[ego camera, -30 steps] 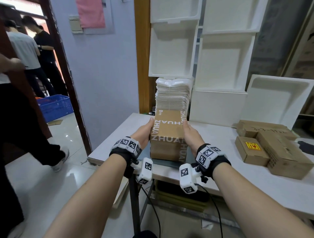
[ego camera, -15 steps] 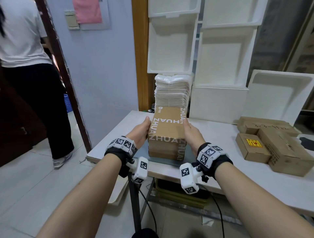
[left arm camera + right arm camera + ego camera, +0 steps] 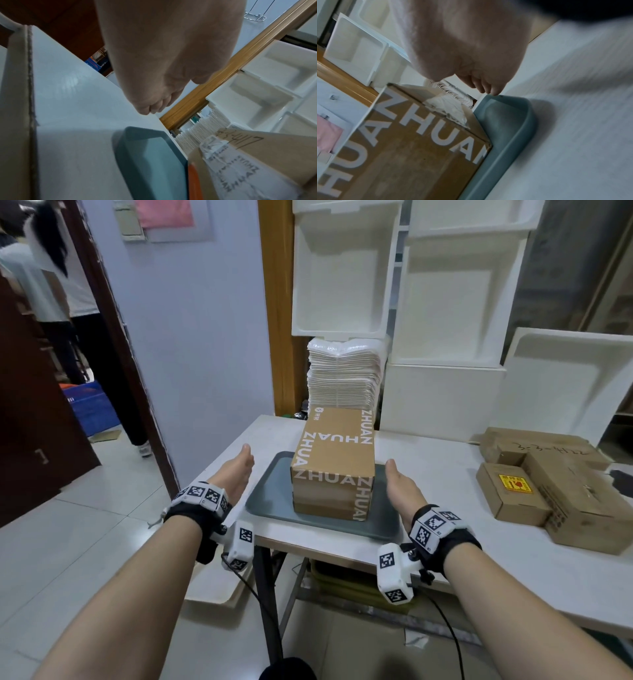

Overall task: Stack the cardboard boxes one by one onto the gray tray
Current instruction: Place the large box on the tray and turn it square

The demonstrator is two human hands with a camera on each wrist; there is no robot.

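Both hands (image 3: 236,474) (image 3: 399,491) open, apart from ZHUAN box (image 3: 334,460) on gray tray (image 3: 267,501)

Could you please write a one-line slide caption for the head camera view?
Both open hands, left and right, flank stacked cardboard boxes on a gray tray.

box (image 3: 334,460): matt brown cardboard | tray (image 3: 270,494): smooth grey plastic | table (image 3: 428,460): smooth white
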